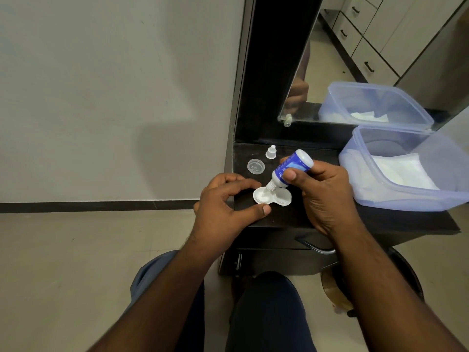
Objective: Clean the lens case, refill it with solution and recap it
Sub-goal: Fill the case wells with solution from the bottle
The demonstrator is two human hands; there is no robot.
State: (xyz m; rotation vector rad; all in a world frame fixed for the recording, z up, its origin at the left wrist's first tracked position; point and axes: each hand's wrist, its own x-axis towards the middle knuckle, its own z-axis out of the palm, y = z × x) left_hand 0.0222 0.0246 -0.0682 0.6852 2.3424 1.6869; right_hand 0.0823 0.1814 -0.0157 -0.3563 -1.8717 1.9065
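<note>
The right hand is tipping the bottle over the lens case near the table's left edge; the left hand is pinching the case. It should squeeze gently.

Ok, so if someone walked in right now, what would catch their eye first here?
Probably the blue and white solution bottle, tipped nozzle-down in the right hand over the left well of the white lens case on the dark tabletop. The left hand steadies the case. At the right stands a clear plastic tub of white tissue.
</note>
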